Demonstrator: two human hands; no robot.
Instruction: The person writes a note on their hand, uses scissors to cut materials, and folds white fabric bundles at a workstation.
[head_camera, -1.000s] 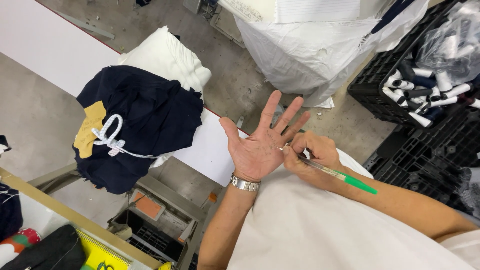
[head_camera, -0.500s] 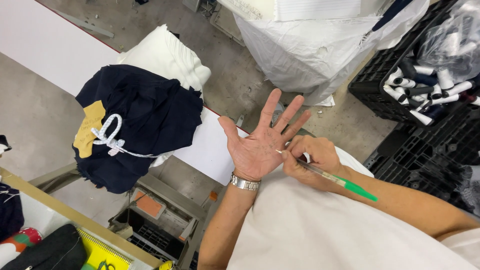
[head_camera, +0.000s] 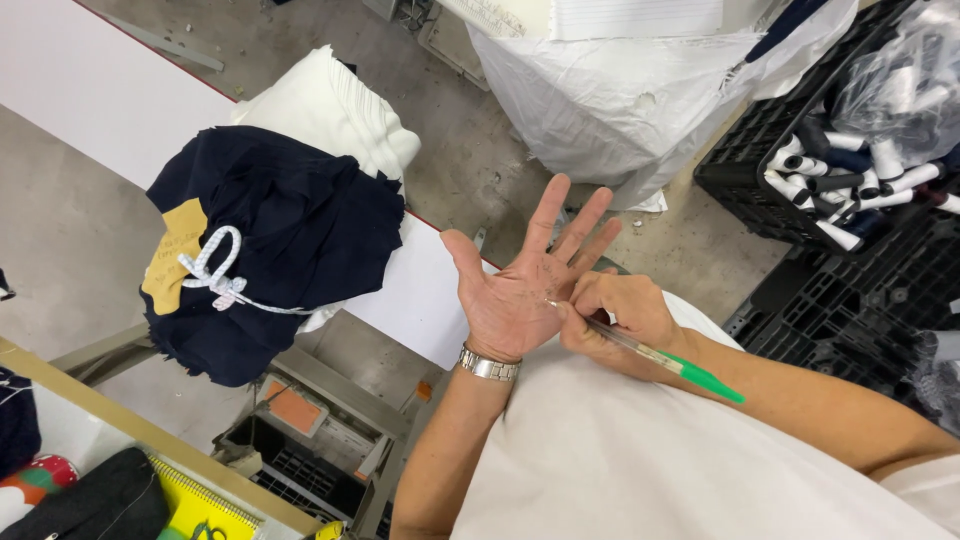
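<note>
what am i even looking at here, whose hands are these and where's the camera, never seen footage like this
There is no machine here. One camera sits on a person's head and looks down, so both arms reaching up from the bottom edge are that person's own.

The left hand is spread open, palm up, with a metal wristwatch on the wrist. The right hand holds a pen with a green cap, its tip on the open palm.

Under the arms lies white cloth. On the white table to the left sits a dark navy fabric bundle, tied with white cord and tagged with tan paper, and folded white fabric behind it. At right, black crates hold thread spools.
</note>
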